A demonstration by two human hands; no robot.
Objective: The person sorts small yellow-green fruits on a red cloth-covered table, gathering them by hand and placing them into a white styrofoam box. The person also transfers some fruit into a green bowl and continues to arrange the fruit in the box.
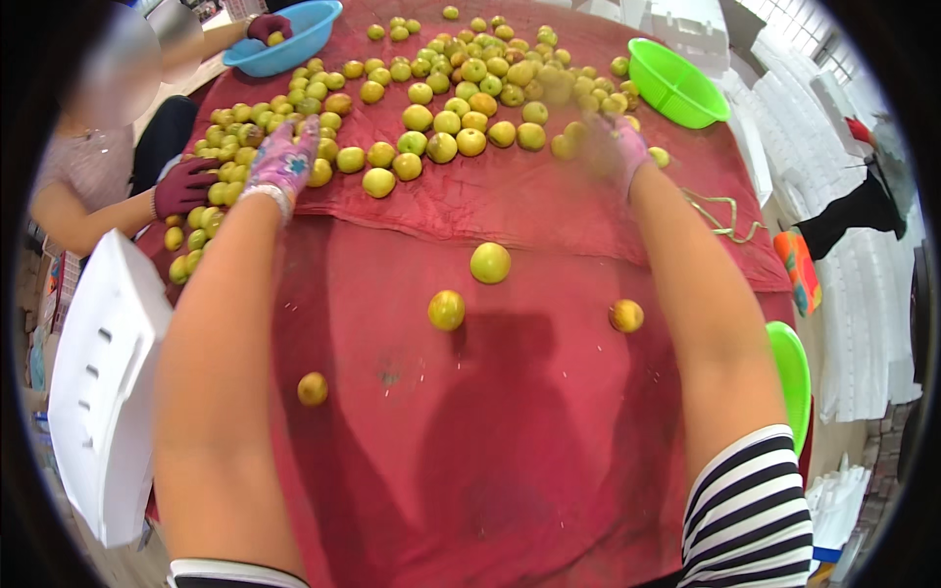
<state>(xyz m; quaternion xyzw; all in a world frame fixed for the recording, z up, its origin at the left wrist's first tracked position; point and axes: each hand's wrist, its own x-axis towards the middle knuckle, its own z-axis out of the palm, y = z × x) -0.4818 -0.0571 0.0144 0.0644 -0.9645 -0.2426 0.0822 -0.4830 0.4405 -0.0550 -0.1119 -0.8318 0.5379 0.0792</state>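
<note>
Both my hands wear pink patterned gloves and reach far across a table under red cloth (456,206). My left hand (283,162) lies with fingers extended against yellow-green round fruits (351,159) at the left. On the right, my right hand (625,143) is beside more fruits (531,136); a blur covers its fingertips, so its grip cannot be told. Many fruits spread between and beyond my hands. Nearer me, a green fruit (490,263), a yellow one with reddish marks (447,310) and two browner ones (626,315) lie apart on the cloth.
At the left a co-worker in maroon gloves (184,189) touches fruits and holds one over a blue basin (294,40). A green plastic basket (676,84) stands at the back right, another (790,382) at the right edge. A white foam box (110,389) stands left; green string (724,213) lies right.
</note>
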